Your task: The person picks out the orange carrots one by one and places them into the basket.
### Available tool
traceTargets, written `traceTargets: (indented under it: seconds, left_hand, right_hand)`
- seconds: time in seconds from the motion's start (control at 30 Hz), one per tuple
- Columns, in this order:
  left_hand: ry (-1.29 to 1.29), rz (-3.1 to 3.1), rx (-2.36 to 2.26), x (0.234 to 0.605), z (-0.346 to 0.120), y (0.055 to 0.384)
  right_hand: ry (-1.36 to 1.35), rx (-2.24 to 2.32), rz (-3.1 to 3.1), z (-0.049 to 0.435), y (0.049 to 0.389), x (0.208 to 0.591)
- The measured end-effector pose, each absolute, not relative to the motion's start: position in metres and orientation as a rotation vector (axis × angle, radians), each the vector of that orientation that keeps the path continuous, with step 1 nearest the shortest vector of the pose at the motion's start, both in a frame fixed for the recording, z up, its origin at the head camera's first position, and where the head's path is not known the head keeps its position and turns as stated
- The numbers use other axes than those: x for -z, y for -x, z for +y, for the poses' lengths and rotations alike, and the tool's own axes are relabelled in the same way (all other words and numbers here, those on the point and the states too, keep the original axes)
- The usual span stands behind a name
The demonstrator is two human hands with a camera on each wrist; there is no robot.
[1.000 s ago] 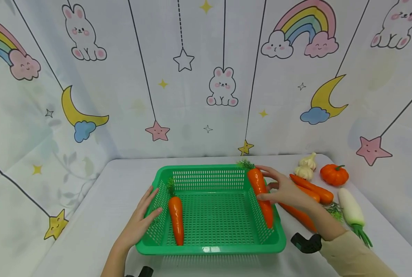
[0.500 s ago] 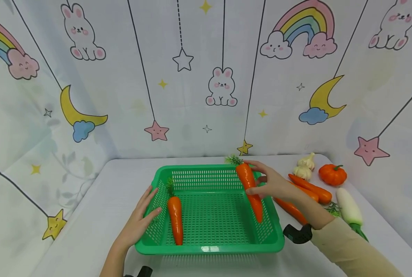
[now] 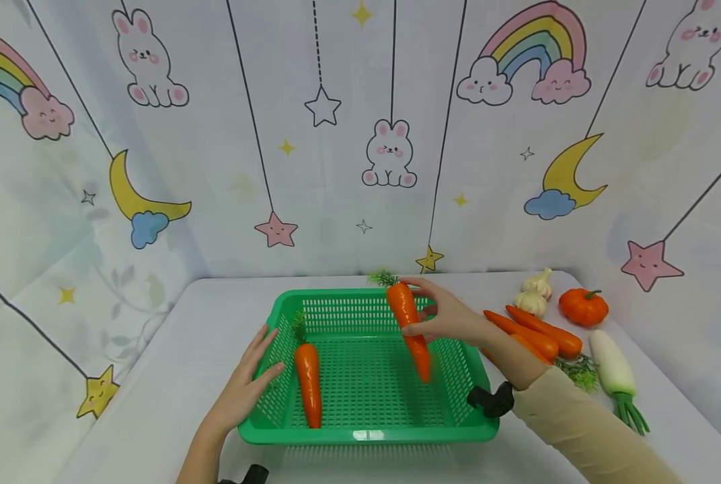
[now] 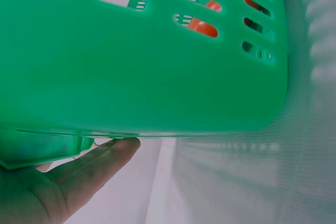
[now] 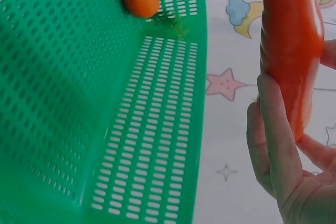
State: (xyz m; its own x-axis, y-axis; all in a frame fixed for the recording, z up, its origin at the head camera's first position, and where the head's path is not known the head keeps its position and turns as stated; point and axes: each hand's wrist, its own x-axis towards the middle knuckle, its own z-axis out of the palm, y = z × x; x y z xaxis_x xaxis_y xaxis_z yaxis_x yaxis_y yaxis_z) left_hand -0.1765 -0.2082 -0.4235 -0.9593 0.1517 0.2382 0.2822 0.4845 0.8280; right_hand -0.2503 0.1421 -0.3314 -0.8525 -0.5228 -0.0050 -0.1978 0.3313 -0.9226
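Note:
My right hand (image 3: 442,312) pinches an orange carrot (image 3: 407,326) with a green leafy top, held tilted over the right half of the green basket (image 3: 366,435). In the right wrist view the fingers curl about this carrot (image 5: 294,40). My left hand (image 3: 245,383) lies with spread fingers against the basket's left side; the left wrist view shows fingers touching the basket (image 4: 131,93) wall. Inside the basket, near its left wall, a second carrot (image 3: 309,386) lies with its leafy end toward the back.
Right of the basket on the white table (image 3: 155,417) lie several carrots (image 3: 545,333), partly behind my right arm. Beyond them are garlic bulbs (image 3: 533,296), a small orange pumpkin (image 3: 583,307) and a white radish (image 3: 613,363). A patterned curtain (image 3: 336,168) hangs behind the table.
My right hand has carried the carrot leftward from the basket's right rim toward the middle. The left hand, the basket and the carrot lying in it have stayed in place.

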Motion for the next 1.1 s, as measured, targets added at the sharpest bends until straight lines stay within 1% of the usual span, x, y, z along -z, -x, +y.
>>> traceTargets:
  seconds: [0.57, 0.8, 1.1]
  left_hand:
    - [0.37, -2.598, 1.489, 0.423, -0.209, 0.175]
    - [0.371, -2.592, 1.492, 0.423, -0.208, 0.176]
    - [0.369, -2.595, 1.488, 0.423, -0.209, 0.176]
  right_hand:
    - [0.608, 1.548, 2.188, 0.088, 0.277, 0.354]
    - [0.618, 1.485, 2.217, 0.067, 0.28, 0.372]
    - [0.538, 1.435, 2.209, 0.052, 0.28, 0.389]
